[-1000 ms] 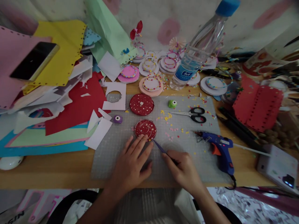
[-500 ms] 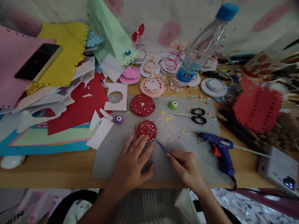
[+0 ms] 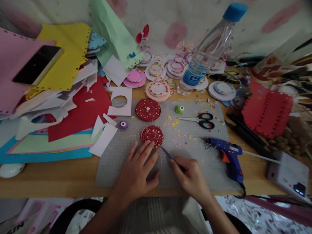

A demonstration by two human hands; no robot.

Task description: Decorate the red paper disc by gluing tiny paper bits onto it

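A round dark-red disc with white stars [image 3: 152, 134] lies on the grey cutting mat [image 3: 109, 175], with tiny yellow shapes along its near edge. My left hand [image 3: 140, 170] is open, fingers spread, fingertips resting on the disc's lower rim. Closed around dark blue-purple tweezers [image 3: 167, 154], my right hand [image 3: 191, 175] keeps their tip at the disc's lower right edge. Whether the tip holds a piece is too small to tell. Just above lies a second red starry disc [image 3: 148, 109] with a pale bead in its middle.
Scissors [image 3: 198, 120], a green punch [image 3: 179, 109], a purple punch [image 3: 123, 124] and paper confetti [image 3: 180, 136] lie on the mat. A blue glue gun [image 3: 227, 154] is at right. Behind stand a water bottle [image 3: 195, 70] and beaded paper discs [image 3: 158, 89]. Coloured paper [image 3: 80, 110] is piled left.
The tweezers' tip and my right hand have shifted slightly left, against the disc's lower right edge. My left hand stays on the disc. The whole view has drifted a little.
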